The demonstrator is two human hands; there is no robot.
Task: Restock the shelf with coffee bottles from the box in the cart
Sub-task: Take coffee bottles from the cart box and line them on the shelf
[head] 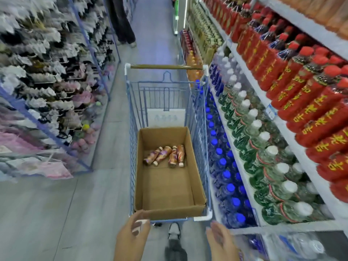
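Note:
A blue wire cart (204,147) stands in the aisle ahead of me. Inside it lies an open cardboard box (169,210). Several brown coffee bottles (165,156) lie on their sides in the far half of the box. My left hand (132,236) reaches the near left corner of the cart; its fingers are curled at the rim and hold no bottle. My right hand (219,240) hovers open just short of the near right corner. The shelf (250,178) on the right is packed with bottles.
The right shelving carries red-labelled bottles (308,113), green-labelled white-capped bottles (263,151) and blue-capped bottles (226,176). Racks of hanging goods (47,81) line the left side. Another person's legs (124,29) stand far down the aisle. My foot (174,230) shows below the cart.

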